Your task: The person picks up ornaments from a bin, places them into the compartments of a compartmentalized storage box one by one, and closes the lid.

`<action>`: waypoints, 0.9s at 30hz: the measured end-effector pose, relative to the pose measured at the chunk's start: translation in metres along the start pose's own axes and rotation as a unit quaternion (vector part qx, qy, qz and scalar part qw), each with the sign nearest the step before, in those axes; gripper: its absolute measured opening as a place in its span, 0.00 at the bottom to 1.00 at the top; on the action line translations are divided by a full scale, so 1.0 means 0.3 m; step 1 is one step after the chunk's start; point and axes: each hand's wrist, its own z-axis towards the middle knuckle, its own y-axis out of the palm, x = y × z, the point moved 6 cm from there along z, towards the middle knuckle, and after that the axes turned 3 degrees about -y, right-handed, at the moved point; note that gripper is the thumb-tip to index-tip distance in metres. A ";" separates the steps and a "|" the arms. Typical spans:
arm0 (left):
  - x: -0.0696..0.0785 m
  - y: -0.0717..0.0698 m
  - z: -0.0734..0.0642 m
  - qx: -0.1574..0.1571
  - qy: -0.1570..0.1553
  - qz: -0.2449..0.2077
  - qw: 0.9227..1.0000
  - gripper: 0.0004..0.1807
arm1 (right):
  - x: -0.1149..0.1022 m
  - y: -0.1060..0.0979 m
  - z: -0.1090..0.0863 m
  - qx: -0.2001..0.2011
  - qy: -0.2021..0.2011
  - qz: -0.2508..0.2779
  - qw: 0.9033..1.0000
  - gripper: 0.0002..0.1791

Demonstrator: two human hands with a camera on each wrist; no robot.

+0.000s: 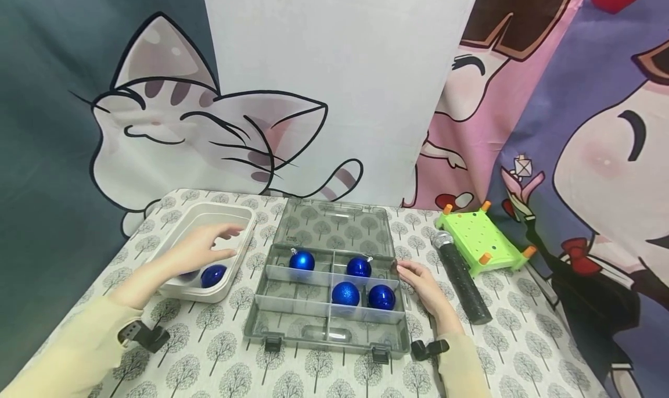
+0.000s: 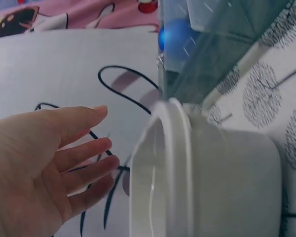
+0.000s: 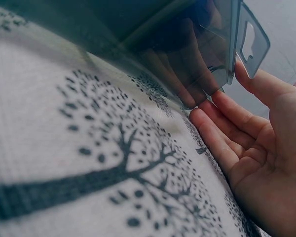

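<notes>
My left hand (image 1: 201, 248) hovers over a white plastic basin (image 1: 250, 226), fingers spread and loosely bent with nothing between them. A shiny blue ball ornament (image 1: 213, 276) lies in the basin, and another is mostly hidden behind my forearm. In the left wrist view the fingers point toward the basin's rim (image 2: 175, 148). My right hand (image 1: 424, 286) touches the right side of a clear grey compartment box (image 1: 284, 328), its fingertips against the wall and thumb near the rim. Several blue ball ornaments (image 1: 345, 294) sit in the box's back and middle compartments; its front row holds none.
The box's transparent lid (image 1: 334, 226) is folded back behind it, with two dark latches (image 1: 273, 344) at the front. On the right lie a black microphone (image 1: 465, 287) and an upturned green toy stool (image 1: 478, 240) with orange feet. A printed curtain (image 1: 340, 67) hangs behind the table.
</notes>
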 end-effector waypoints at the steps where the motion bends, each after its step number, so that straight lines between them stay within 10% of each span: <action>1: -0.009 0.000 -0.003 -0.003 0.001 -0.001 1.000 0.27 | 0.001 -0.001 0.000 0.001 0.001 -0.001 1.000 0.24; 27: -0.121 0.075 -0.036 -0.152 -0.059 0.007 0.987 0.32 | -0.013 0.004 -0.002 -0.008 -0.011 -0.008 1.000 0.23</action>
